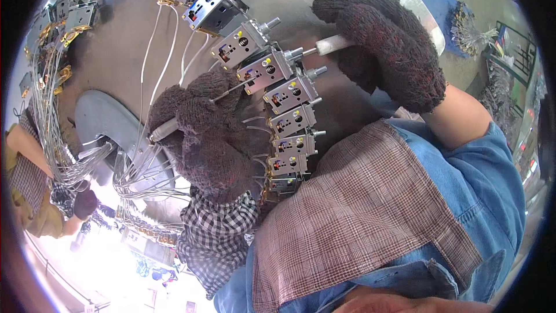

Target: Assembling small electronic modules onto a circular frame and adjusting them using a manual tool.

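Note:
My left hand [202,133], in a dark knitted glove, is closed round a screwdriver-like tool with a pale grey handle [164,131]. Its thin metal rod [231,89] reaches to the face of a boxy metal unit [265,72] in the curved row. On the unit's other side, my right hand [388,46], gloved alike, grips a tool with a white handle [333,44]. That tool's thin shaft lines up with the unit's protruding stem [295,54]; whether they touch I cannot tell. Neighbouring metal units [291,93] stand close on both sides.
The row continues along the rim of a shiny metal table [127,40]. White wires run from the units to a grey disc [104,110] with a hole. Another cluster of units [78,16] lies at far left, beside a co-worker's gloved hand [86,203]. Wire bundles [466,32] lie at right.

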`<state>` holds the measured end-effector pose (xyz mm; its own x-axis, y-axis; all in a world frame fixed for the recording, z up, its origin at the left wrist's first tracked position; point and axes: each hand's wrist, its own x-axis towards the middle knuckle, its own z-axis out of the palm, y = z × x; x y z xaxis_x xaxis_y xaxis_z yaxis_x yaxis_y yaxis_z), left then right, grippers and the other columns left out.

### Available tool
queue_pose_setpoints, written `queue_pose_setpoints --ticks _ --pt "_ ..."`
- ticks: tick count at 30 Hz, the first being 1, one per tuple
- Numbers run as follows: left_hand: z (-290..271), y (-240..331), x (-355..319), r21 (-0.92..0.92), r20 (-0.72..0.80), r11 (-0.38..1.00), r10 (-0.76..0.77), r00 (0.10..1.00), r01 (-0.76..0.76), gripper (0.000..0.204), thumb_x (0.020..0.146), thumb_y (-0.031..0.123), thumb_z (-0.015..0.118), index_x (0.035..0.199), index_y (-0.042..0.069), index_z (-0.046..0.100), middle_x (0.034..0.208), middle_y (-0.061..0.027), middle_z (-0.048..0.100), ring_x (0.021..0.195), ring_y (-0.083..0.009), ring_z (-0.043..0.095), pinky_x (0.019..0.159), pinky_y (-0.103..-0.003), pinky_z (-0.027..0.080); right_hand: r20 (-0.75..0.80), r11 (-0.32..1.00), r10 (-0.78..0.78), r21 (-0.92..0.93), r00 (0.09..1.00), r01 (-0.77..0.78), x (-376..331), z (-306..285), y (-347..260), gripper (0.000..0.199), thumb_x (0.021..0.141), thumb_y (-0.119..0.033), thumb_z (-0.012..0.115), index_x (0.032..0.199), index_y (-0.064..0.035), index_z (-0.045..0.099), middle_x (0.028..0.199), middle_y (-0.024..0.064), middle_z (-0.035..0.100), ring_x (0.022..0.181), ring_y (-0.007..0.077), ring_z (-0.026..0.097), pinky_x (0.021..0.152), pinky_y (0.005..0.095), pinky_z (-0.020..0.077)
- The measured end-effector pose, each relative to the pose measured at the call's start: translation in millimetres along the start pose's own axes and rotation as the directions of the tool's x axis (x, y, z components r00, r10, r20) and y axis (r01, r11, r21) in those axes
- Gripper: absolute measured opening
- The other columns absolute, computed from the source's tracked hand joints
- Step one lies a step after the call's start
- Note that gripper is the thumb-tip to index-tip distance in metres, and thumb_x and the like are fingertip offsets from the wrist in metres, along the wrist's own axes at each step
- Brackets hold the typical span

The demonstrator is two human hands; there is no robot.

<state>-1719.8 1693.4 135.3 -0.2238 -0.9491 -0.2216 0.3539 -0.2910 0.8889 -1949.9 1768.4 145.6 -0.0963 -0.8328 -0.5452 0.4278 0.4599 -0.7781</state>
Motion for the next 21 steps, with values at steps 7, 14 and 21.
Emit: queue_pose_setpoints --ticks 7,14,21 --pt "-8.8 4.3 -0.3 0.146 -0.08 0.988 -0.045 0.996 0.056 0.015 0.093 0.023 0.052 0.094 0.008 0.049 0.098 -0.0175 0.063 0.077 -0.0293 0.066 0.061 -0.037 0.06 -0.06 0.996 -0.053 -0.071 0.997 0.049 -1.1 6.3 0.0 0.044 0.089 -0.026 0.055 0.126 -0.0029 0.049 0.088 0.01 0.065 0.054 0.0098 0.05 0.046 0.023 0.0395" --pt "-10.2 7.5 -5.5 0.186 -0.136 0.981 -0.026 0.99 0.052 0.015 0.094 0.021 0.052 0.1 0.007 0.051 0.102 -0.0181 0.063 0.087 -0.032 0.065 0.065 -0.041 0.06 -0.173 0.993 -0.112 -0.04 0.979 0.107 -1.1 9.7 3.6 0.05 0.085 -0.026 0.058 0.128 -0.002 0.047 0.081 0.0079 0.061 0.057 0.0121 0.054 0.05 0.0218 0.0439" --pt "12.4 21.4 -20.6 -0.162 0.071 0.971 -0.166 0.984 0.175 0.019 0.092 0.022 0.055 0.1 0.005 0.054 0.1 -0.0175 0.064 0.092 -0.0323 0.064 0.079 -0.046 0.057 -0.003 0.976 -0.195 -0.101 0.981 0.194 -18.6 -20.0 6.9 0.055 0.083 -0.025 0.062 0.129 0.0 0.046 0.084 0.0108 0.061 0.059 0.0115 0.055 0.049 0.0221 0.0441"
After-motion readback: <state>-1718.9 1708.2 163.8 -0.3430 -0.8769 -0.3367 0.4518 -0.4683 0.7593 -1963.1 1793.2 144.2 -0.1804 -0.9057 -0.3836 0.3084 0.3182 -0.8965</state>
